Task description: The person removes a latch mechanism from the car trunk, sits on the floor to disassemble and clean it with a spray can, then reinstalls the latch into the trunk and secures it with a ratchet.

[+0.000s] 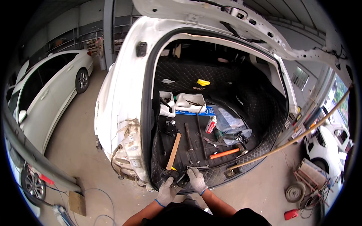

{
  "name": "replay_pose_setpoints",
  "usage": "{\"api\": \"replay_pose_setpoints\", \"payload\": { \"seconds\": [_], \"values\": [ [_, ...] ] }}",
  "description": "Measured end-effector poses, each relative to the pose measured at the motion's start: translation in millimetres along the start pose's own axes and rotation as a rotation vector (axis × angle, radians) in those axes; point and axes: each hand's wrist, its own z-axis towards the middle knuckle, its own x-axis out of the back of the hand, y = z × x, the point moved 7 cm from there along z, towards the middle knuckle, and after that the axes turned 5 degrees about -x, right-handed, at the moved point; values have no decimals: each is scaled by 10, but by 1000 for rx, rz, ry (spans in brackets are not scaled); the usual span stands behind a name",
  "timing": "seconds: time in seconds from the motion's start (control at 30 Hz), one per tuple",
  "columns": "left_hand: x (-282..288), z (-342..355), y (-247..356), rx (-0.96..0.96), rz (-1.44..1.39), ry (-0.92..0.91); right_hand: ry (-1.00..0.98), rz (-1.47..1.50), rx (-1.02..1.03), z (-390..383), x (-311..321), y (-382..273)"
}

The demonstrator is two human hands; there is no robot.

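Both my hands wear whitish work gloves and meet at the sill of an open car trunk. My left hand [166, 193] is closed on a dark, black part [173, 175], whose kind I cannot make out. Beside it, my right hand [197, 180] has its fingers bent over the sill edge, next to a dark piece [183, 179]; what they grip is hidden. A metal wrench [203, 167] lies right at the right fingertips. Just beyond my left hand are a wooden-handled tool [174, 151] and a long metal bar [189, 141].
On the quilted trunk mat lie an orange-handled hammer [225, 153], a spray can [211, 124], white trays [190, 101] with small parts, and a blue plate [203, 111]. The raised tailgate [241, 17] hangs overhead. A long pole [290, 139] slants at the right. A white car [52, 90] stands left.
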Motion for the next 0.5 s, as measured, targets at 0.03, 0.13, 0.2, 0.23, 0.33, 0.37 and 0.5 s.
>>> {"api": "replay_pose_setpoints", "payload": {
  "seconds": [0.03, 0.13, 0.2, 0.23, 0.33, 0.37, 0.5],
  "values": [
    [-9, 8, -3, 2, -13, -2, 3, -34, 41, 11, 8, -12],
    [16, 26, 12, -15, -61, 29, -51, -68, 39, 41, 17, -126],
    [-41, 8, 82, -38, -73, 42, -20, -95, 118, 46, -6, -207],
    [-39, 0, 97, -48, -72, 50, -3, -102, 159, 35, -20, -253],
    [27, 29, 38, -46, -84, 68, 39, -130, 279, 12, 23, -354],
    [44, 45, 25, -48, -92, 72, 33, -131, 295, 21, 44, -374],
    [20, 40, 77, -39, -106, 67, -35, -101, 207, 80, 17, -240]
  ]
}}
